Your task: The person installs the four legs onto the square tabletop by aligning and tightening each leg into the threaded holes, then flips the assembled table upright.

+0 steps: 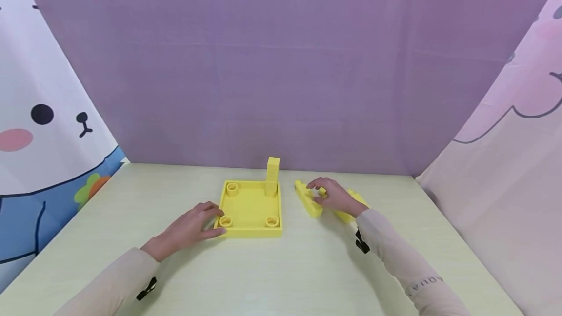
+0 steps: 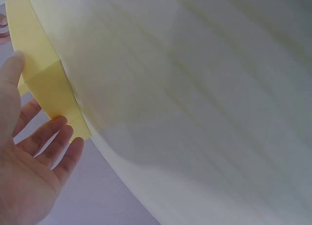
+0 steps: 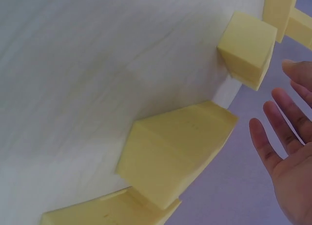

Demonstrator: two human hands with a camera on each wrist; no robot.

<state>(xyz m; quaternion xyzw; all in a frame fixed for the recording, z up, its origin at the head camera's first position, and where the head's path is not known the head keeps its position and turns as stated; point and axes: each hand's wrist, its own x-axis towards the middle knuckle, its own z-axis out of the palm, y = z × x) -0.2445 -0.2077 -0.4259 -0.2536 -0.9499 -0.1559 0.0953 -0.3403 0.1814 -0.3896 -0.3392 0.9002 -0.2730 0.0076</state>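
A yellow square tray-like base (image 1: 249,207) lies on the table, with round sockets showing at three corners. A yellow post (image 1: 272,174) stands upright at its far right corner. My left hand (image 1: 189,228) holds the near left corner, thumb at the front wall and fingers at the left side; the left wrist view shows them against the yellow wall (image 2: 46,64). My right hand (image 1: 335,195) hovers over loose yellow pieces, fingers bent loosely and apart. One piece (image 1: 309,201) lies left of it; another (image 1: 344,216) is partly hidden beneath. The right wrist view shows blocks (image 3: 175,152) apart from the fingers.
The pale wood-look table (image 1: 281,277) ends at a purple cloth backdrop (image 1: 281,72). Cartoon-printed curtains hang on the left (image 1: 52,160) and right (image 1: 505,199). Each sleeve has a black clip near the wrist.
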